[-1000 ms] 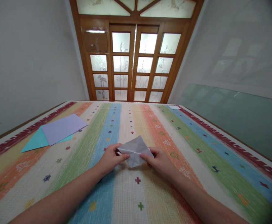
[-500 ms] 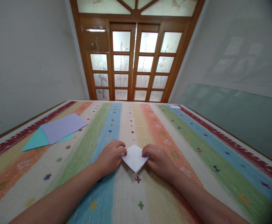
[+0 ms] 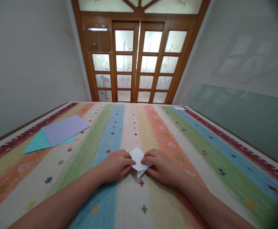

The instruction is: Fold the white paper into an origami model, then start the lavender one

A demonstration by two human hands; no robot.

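Evidently, the relation that matters most is how the folded white paper [image 3: 137, 156] sits between the two hands: it lies at three o'clock from the left hand [image 3: 121, 163] and at nine o'clock from the right hand [image 3: 160, 165], touching both, so neither is clearly nearer. Its longer line seems to run from twelve to six o'clock, one corner pointing away from the person and a narrow tip pointing back, so the hands flank that line rather than stand at its ends. The left grip is drawn in on the paper's nine o'clock side, fingertips pressed together at its edge; the right grip is pinched in the same way on the three o'clock side, with fingers over the upper face. What the digits do underneath cannot be told. The paper is plain and pale, its upper layer a small, roughly diamond-shaped panel, with a creased flap showing below it towards five and six o'clock, slightly apart from that layer. It is just over the striped, cloth-covered tabletop [image 3: 129, 203]; whether it rests there is unclear. Well away at ten o'clock, a lilac sheet [image 3: 66, 130] partly overlaps a turquoise sheet [image 3: 35, 143].
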